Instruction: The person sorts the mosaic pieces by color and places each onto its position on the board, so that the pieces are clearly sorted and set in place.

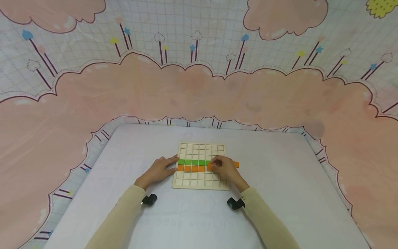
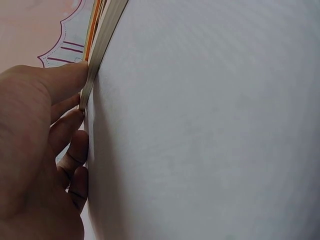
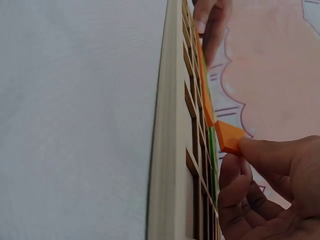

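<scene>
A pale wooden grid board (image 1: pixel 200 188) lies on the white table, with square cells. One row holds green tiles (image 1: pixel 195 162); the row just nearer holds several orange tiles (image 1: pixel 191 168). My left hand (image 1: pixel 158 169) rests its thumb and fingertips against the board's left edge, also seen in the left wrist view. Above the board, my right hand (image 1: pixel 225 167) pinches an orange tile (image 3: pixel 229 136) between thumb and fingers, tilted, beside the end of the orange row. The right end of the green row is hidden by that hand.
Another orange piece (image 1: pixel 237 164) shows past the right hand, at the board's right side; whether it is held or lying there I cannot tell. White cloth (image 1: pixel 192 221) covers the table. A patterned pink curtain (image 1: pixel 199 93) hangs behind and around it.
</scene>
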A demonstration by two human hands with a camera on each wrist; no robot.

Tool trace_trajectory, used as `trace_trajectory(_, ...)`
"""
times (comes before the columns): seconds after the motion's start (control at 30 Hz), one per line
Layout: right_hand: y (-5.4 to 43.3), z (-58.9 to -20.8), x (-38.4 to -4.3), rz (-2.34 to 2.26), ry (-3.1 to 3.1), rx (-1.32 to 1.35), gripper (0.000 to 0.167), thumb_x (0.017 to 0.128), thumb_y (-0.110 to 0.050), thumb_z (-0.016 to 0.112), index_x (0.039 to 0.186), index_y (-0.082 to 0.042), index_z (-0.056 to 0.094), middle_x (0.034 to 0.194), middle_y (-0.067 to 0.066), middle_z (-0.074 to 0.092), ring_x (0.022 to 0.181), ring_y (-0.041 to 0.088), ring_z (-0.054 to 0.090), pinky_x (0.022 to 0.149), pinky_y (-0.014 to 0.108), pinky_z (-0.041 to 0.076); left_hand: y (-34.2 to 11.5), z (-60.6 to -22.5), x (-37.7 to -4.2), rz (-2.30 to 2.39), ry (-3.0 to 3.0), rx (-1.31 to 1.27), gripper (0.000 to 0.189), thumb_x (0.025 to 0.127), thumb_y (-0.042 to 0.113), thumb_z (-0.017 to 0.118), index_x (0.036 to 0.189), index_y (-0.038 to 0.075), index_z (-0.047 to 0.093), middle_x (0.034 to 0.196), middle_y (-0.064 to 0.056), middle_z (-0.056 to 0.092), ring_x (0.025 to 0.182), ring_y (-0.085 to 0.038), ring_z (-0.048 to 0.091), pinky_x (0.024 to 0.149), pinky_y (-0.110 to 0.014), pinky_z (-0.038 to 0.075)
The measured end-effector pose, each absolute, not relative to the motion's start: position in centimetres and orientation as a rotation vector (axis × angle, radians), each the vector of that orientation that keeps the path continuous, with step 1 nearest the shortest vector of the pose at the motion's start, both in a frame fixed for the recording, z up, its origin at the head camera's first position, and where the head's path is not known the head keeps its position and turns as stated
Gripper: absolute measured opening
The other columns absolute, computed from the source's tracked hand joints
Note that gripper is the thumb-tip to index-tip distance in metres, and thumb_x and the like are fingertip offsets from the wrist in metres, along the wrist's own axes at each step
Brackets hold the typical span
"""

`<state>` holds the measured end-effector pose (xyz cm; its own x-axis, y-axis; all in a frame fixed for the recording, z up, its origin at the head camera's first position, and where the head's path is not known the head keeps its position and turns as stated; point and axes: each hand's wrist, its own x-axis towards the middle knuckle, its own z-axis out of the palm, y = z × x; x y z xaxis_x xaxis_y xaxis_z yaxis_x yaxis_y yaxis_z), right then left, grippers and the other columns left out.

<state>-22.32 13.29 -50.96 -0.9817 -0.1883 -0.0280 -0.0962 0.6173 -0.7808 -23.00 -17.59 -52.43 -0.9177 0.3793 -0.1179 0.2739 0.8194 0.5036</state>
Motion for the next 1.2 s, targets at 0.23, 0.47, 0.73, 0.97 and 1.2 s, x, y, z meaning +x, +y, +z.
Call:
trace_trajectory(0.23, 13.0, -51.4, -22.3, -1.284, 2.745, -0.26, 0.006, 0.089, -0.011, 0.072, 0.094, -0.014, 0.072, 0.086, 0.0, 0.068, 0.077, 0.013, 0.057, 0.071, 0.027, 0.048, -17.6, -52.5, -22.9, 0.731, 2.792, 0.499, 0.054, 0.097, 0.036, 0.06, 0.148, 0.024, 0.045, 0.159, 0.008, 0.035, 0.101, -0.016, 0.046, 0.105, -0.049, 0.037)
trace_trajectory(0.47, 12.9, -51.7, -22.5, -1.241, 2.757, -0.294, 0.005, 0.089, -0.011, 0.072, 0.092, -0.015, 0.072, 0.086, -0.002, 0.069, 0.078, 0.011, 0.058, 0.072, 0.027, 0.049, -17.5, -52.3, -22.8, 0.728, 2.788, 0.5, 0.055, 0.097, 0.035, 0.06, 0.148, 0.023, 0.045, 0.159, 0.008, 0.036, 0.098, -0.015, 0.045, 0.099, -0.044, 0.038)
trace_trajectory(0.73, 12.7, -51.3, -22.1, -1.22, 2.771, -0.282, 0.004, 0.088, -0.012, 0.073, 0.091, -0.014, 0.074, 0.088, 0.0, 0.07, 0.078, 0.012, 0.059, 0.073, 0.028, 0.05, -17.5, -52.3, -22.9, 0.725, 2.786, 0.488, 0.055, 0.097, 0.036, 0.06, 0.149, 0.024, 0.045, 0.159, 0.008, 0.035, 0.099, -0.016, 0.044, 0.097, -0.042, 0.039)
trace_trajectory(0.97, 12.7, -51.3, -22.0, -1.251, 2.775, -0.285, 0.007, 0.086, -0.009, 0.075, 0.093, -0.013, 0.074, 0.089, 0.001, 0.069, 0.078, 0.012, 0.059, 0.071, 0.026, 0.049, -17.6, -52.2, -22.9, 0.718, 2.792, 0.496, 0.056, 0.097, 0.036, 0.061, 0.148, 0.024, 0.045, 0.159, 0.007, 0.036, 0.096, -0.014, 0.044, 0.089, -0.036, 0.039)
trace_trajectory(1.2, 13.0, -50.4, -21.7, -1.272, 2.77, -0.279, 0.011, 0.087, -0.011, 0.075, 0.096, -0.014, 0.073, 0.092, -0.001, 0.07, 0.08, 0.013, 0.06, 0.073, 0.028, 0.052, -17.5, -52.2, -22.9, 0.72, 2.793, 0.48, 0.056, 0.097, 0.037, 0.061, 0.148, 0.024, 0.045, 0.158, 0.008, 0.037, 0.094, -0.015, 0.043, 0.084, -0.033, 0.038)
